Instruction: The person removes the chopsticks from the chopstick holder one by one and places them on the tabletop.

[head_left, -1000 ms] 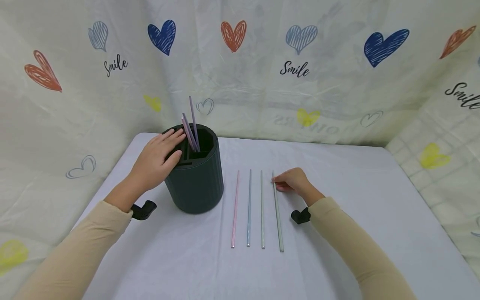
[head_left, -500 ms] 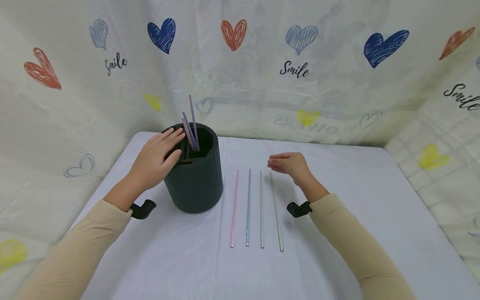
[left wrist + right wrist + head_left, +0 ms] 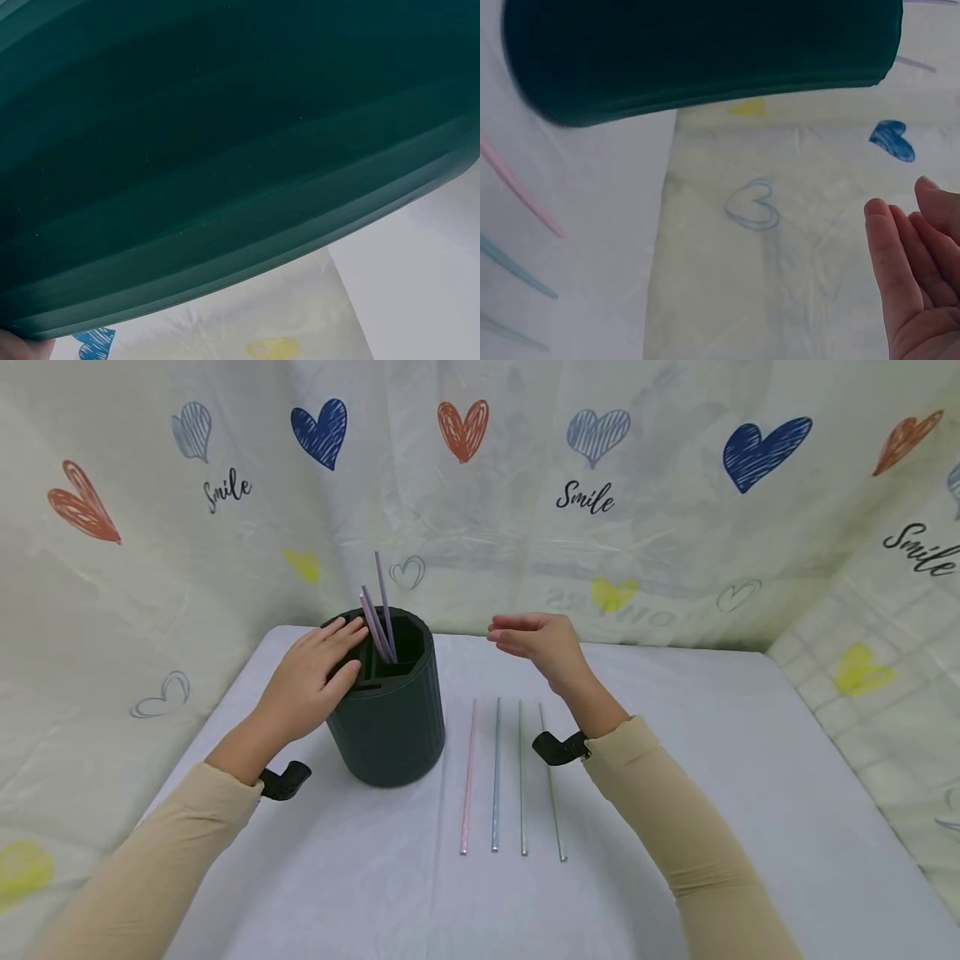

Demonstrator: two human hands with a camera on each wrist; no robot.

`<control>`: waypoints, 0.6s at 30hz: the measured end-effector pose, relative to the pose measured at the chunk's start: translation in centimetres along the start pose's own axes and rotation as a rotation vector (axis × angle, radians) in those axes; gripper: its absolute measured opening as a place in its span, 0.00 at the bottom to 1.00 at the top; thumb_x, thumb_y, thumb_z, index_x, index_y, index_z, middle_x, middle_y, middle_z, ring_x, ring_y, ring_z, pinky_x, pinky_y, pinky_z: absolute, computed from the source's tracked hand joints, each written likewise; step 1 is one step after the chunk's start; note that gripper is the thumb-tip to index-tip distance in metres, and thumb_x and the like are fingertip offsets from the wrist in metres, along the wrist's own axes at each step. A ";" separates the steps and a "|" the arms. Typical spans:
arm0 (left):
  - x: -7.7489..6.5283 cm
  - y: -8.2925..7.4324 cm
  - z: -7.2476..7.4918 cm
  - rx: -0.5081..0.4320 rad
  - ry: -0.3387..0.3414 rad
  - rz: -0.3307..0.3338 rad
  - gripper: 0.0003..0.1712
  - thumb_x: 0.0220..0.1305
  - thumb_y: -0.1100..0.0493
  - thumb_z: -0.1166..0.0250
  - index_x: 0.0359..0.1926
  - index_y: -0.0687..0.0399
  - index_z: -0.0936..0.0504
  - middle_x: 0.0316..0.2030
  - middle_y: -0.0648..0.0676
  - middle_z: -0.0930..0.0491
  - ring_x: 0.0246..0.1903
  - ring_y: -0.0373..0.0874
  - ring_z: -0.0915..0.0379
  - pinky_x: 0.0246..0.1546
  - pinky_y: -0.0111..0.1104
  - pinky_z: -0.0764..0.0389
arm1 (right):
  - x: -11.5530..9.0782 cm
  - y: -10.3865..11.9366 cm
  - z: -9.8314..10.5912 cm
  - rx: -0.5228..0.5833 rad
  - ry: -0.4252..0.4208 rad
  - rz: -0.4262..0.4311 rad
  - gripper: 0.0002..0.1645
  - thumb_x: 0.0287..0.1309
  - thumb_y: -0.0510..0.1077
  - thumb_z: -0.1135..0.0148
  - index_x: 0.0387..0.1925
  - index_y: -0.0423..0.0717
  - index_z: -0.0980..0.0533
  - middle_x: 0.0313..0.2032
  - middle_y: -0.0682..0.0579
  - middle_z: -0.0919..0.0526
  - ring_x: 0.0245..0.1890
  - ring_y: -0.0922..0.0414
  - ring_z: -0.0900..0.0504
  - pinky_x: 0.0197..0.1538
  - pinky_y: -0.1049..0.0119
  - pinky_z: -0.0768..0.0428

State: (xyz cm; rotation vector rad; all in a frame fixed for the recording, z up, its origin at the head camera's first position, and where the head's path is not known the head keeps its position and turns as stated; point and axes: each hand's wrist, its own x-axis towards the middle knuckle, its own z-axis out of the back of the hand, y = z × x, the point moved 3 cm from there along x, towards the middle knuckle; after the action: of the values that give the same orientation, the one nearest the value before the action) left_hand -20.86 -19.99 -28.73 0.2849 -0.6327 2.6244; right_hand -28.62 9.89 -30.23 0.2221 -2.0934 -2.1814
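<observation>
A dark green ribbed pen holder [image 3: 390, 727] with divided compartments stands upright at the left of the table. My left hand [image 3: 311, 681] rests over its left rim, fingers extended and thumb apart. The left wrist view is mostly filled by the holder's side [image 3: 240, 165], with a bit of skin at the corner. Thin purple sticks [image 3: 382, 610] lean inside the holder. My right hand [image 3: 536, 639] hovers to its right, fingers straight and together, holding nothing. In the right wrist view, the fingers [image 3: 892, 262] are extended beside the thumb [image 3: 939, 206].
On the white table lie a pink stick [image 3: 468, 777], a blue stick [image 3: 497, 777] and two pale green ones, the inner green stick [image 3: 522, 777] and the outer green stick [image 3: 556, 810], roughly parallel. Behind hangs a curtain [image 3: 510, 543] printed with hearts.
My right hand has left the outer green stick, risen and moved left toward the pen holder, with nothing in it. My left hand has stayed on the rim.
</observation>
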 end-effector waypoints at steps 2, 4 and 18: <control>0.0 0.0 0.0 -0.002 -0.002 0.002 0.30 0.76 0.54 0.54 0.74 0.59 0.37 0.75 0.59 0.41 0.77 0.58 0.53 0.78 0.53 0.54 | 0.1 0.4 -0.9 0.007 0.024 0.022 0.23 0.58 0.36 0.31 0.55 0.32 0.21 0.42 0.52 0.11 0.39 0.64 0.12 0.54 0.64 0.15; 0.0 0.1 0.0 -0.003 -0.004 0.002 0.30 0.76 0.54 0.54 0.74 0.59 0.37 0.75 0.58 0.41 0.77 0.58 0.53 0.78 0.53 0.53 | 0.2 0.8 -1.7 0.004 0.046 0.043 0.23 0.58 0.35 0.31 0.55 0.32 0.21 0.44 0.49 0.11 0.41 0.64 0.12 0.55 0.64 0.15; 0.1 0.3 -0.1 -0.004 -0.013 -0.003 0.29 0.76 0.54 0.53 0.74 0.59 0.36 0.75 0.58 0.40 0.77 0.57 0.52 0.78 0.53 0.53 | -0.2 3.4 -5.6 -0.018 0.145 0.125 0.21 0.57 0.38 0.30 0.53 0.38 0.18 0.50 0.45 0.12 0.45 0.61 0.12 0.58 0.64 0.17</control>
State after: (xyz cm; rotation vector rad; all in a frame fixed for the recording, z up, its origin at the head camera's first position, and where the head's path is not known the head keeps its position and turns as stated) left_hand -21.08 -20.15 -28.93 0.3018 -0.6414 2.6204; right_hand -27.46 4.32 -27.01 0.2344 -1.9542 -2.0477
